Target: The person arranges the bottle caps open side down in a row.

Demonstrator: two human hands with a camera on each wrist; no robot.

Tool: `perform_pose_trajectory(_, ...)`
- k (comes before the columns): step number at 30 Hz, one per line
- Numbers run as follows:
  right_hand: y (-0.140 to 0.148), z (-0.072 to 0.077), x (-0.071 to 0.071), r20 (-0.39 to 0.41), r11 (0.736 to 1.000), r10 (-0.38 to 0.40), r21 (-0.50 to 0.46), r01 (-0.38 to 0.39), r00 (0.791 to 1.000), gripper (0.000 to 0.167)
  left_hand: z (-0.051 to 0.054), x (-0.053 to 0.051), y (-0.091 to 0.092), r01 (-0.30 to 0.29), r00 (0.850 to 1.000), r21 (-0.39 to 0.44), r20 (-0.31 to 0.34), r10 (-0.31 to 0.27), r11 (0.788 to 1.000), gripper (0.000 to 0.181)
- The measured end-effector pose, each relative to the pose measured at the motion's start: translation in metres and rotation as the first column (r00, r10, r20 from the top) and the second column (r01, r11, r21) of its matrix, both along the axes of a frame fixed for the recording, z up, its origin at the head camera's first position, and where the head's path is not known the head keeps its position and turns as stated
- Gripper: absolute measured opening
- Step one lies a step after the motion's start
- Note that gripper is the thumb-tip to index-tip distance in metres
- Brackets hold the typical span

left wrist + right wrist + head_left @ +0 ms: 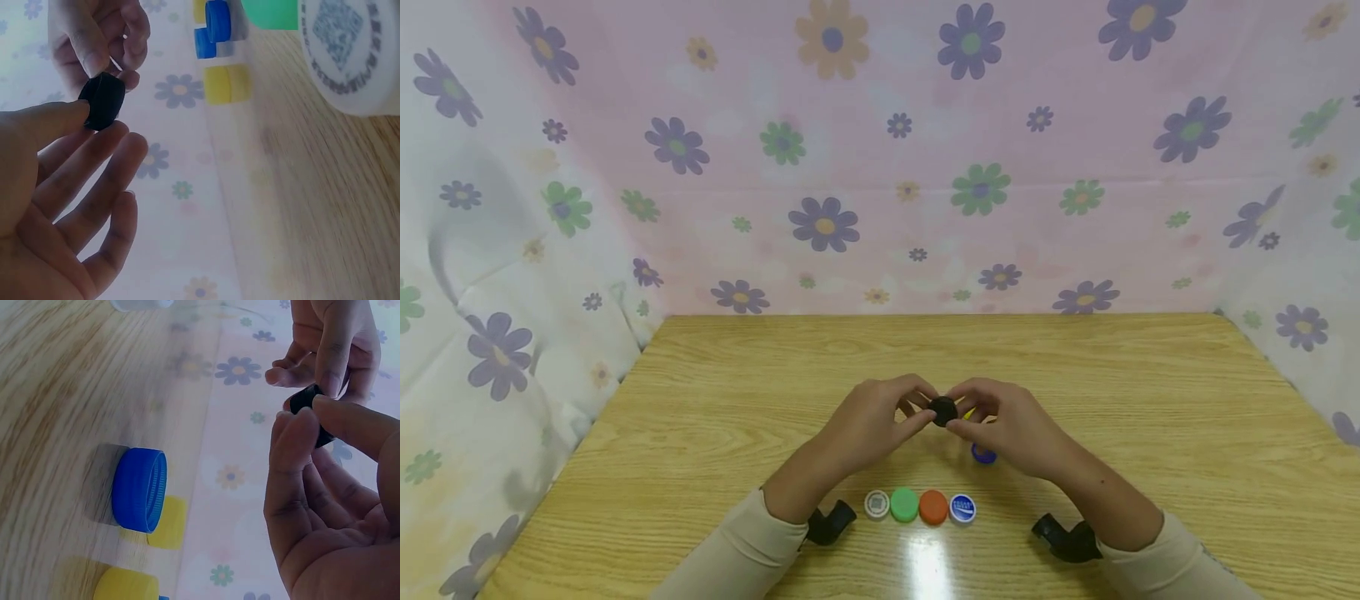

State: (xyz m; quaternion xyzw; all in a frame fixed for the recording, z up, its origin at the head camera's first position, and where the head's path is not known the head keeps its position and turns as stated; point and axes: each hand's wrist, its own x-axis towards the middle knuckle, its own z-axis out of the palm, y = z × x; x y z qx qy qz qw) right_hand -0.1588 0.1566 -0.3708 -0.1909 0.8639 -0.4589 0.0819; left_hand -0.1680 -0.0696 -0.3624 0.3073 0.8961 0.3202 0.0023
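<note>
A small black bottle cap [943, 411] is held up above the wooden table between both hands. My left hand [868, 427] pinches its left side between thumb and fingers, with the other fingers spread loosely in the left wrist view. The thumb and fingertips of my right hand [1013, 427] grip its opposite side. Under the right hand lies a blue cap [137, 490], its ribbed inside facing sideways in the right wrist view. Yellow caps [167, 522] are close to it, mostly covered by the right hand in the head view.
Nearer the body, a row on the table [737, 467] holds a white cap with a printed code [877, 504], a green cap [905, 505], an orange-red cap [933, 507] and a blue-and-white cap [962, 508]. Black curved pieces [831, 523] show beside both forearms. Flowered cloth [865, 150] surrounds the table.
</note>
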Motion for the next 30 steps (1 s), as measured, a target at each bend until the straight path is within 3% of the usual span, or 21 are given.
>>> perform_pose_trajectory(7, 0.0035, 0.0011, -0.0012, 0.022, 0.996, 0.071, -0.049, -0.07, 0.997, 0.03, 0.0021, 0.0002, 0.0016, -0.006, 0.999, 0.018, -0.051, 0.007, 1.0, 0.024)
perform_pose_trajectory(14, 0.0026, 0.0011, -0.0006, 0.087, 0.992, 0.063, -0.115, -0.052, 0.994, 0.035, 0.0008, 0.0014, 0.0022, 0.025, 0.995, 0.057, -0.099, -0.02, 0.998, 0.021)
perform_pose_trajectory(21, 0.002, 0.0001, 0.0, -0.038, 0.998, 0.009, -0.068, -0.011, 0.999, 0.03, 0.0006, 0.0012, 0.0018, 0.009, 0.996, 0.047, -0.088, -0.005, 0.999, 0.025)
perform_pose_trajectory(30, -0.0006, 0.0005, 0.0021, -0.14, 0.997, -0.034, -0.078, 0.023, 0.99, 0.035, 0.0015, 0.0001, 0.0011, -0.022, 1.0, 0.003, -0.014, 0.022, 1.0, 0.032)
